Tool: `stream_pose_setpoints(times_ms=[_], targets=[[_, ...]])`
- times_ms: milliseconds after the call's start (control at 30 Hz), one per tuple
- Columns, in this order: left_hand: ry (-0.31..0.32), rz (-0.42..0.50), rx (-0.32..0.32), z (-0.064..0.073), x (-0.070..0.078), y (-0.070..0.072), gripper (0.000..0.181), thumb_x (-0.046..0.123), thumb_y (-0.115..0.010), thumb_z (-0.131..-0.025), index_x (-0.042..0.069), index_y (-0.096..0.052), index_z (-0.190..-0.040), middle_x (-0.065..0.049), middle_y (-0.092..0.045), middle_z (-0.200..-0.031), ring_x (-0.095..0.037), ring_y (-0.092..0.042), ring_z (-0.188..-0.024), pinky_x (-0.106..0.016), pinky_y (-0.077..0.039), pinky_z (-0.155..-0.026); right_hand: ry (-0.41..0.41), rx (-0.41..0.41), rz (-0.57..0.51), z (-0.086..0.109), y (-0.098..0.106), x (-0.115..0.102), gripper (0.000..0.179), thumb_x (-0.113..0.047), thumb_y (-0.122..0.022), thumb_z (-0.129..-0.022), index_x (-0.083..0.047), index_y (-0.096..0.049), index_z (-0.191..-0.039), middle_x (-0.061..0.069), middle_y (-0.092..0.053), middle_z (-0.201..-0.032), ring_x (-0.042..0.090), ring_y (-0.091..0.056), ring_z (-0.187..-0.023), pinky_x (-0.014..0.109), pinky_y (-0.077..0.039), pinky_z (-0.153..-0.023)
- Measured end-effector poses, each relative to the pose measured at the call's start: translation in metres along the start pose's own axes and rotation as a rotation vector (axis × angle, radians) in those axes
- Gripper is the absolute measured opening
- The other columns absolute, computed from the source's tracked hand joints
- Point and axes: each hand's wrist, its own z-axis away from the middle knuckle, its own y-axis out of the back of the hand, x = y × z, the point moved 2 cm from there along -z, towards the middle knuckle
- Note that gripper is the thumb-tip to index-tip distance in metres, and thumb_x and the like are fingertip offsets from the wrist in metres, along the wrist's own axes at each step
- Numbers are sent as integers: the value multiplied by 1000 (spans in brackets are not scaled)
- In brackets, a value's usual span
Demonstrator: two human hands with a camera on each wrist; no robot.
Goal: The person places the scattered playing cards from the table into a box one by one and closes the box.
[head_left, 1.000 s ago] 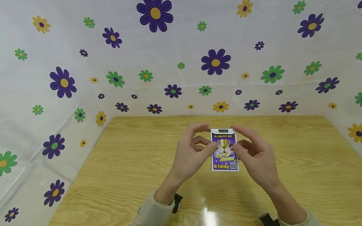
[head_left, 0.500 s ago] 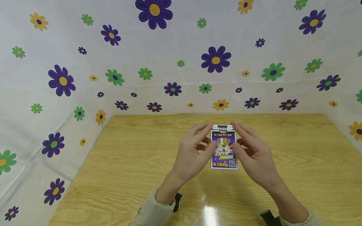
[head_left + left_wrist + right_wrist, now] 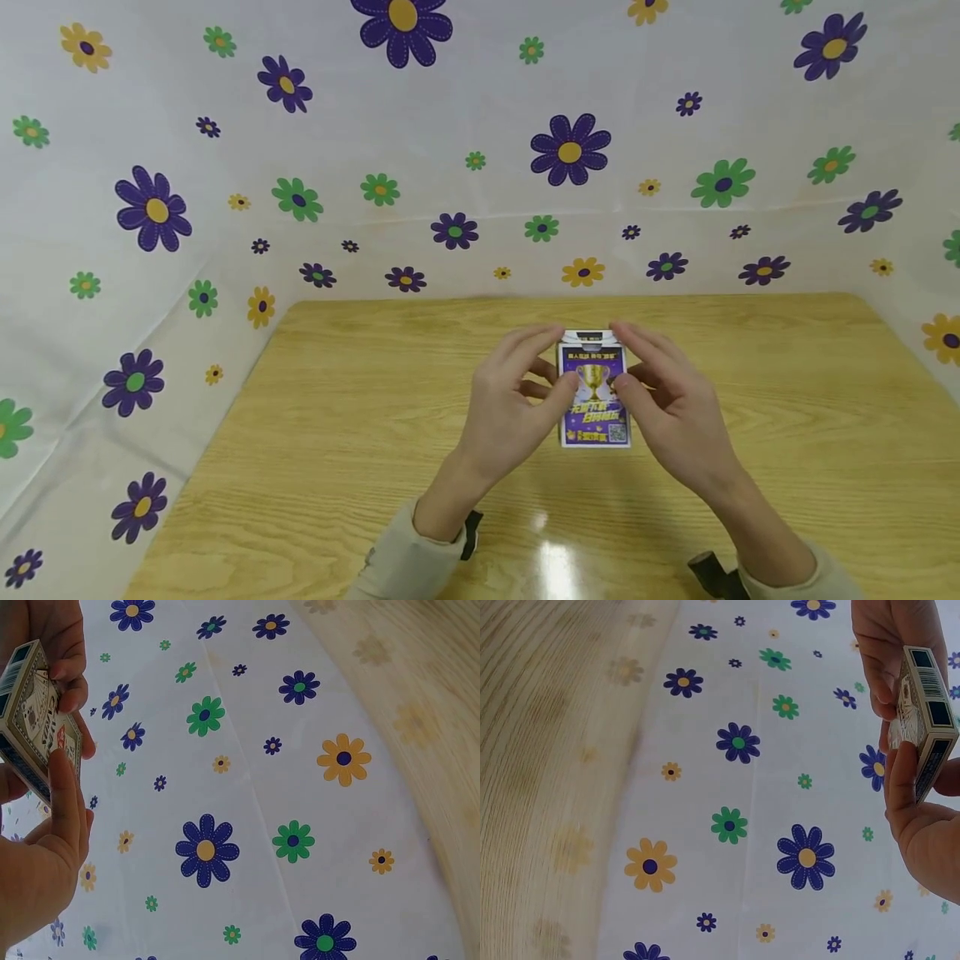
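Note:
A pack of playing cards (image 3: pixel 592 408) is held up over the table between both hands, its purple face with a gold trophy and QR code toward the head camera. The left hand (image 3: pixel 510 400) grips its left side, thumb on the face and index fingertip at the top corner. On the right side, the right hand (image 3: pixel 675 408) grips it in mirror fashion. A white flap shows along the top edge, above a small notch. In the left wrist view, the pack's cream-patterned back (image 3: pixel 45 712) shows fingers resting on it. The right wrist view shows the pack's barcode end (image 3: pixel 931 686).
The wood-grain table (image 3: pixel 337 417) spreads out below the hands. A white cloth backdrop (image 3: pixel 420 108) printed with purple, green and yellow flowers rises behind it and along both sides. Black straps (image 3: pixel 716 575) show at the sleeve cuffs.
Both index fingers have closed in on the pack's top corners. The top flap, earlier overlapping the front face, now stands back from it with the notch showing. The thumbs have hardly moved.

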Motion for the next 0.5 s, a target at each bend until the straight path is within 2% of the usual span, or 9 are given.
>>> stream_pose_setpoints(times_ms=[233, 500], targets=[[-32, -38, -6, 0, 4, 0, 36, 1, -70, -87, -4, -65, -123, -19, -60, -123, -21, -67, -77, -19, -57, -63, 22, -7, -19, 1, 1, -1, 46, 13, -51, -95, 0, -56, -138, 11, -50, -145, 10, -64, -88, 19, -56, -72], [-17, -63, -26, 1, 5, 1, 38, 2, -69, -88, -6, -64, -125, -18, -60, -124, -20, -66, -78, -18, -56, -64, 17, -22, 27, 0, -1, -1, 48, 12, -51, -95, 0, -52, -142, 13, -50, -144, 9, -63, -89, 18, -55, -69]])
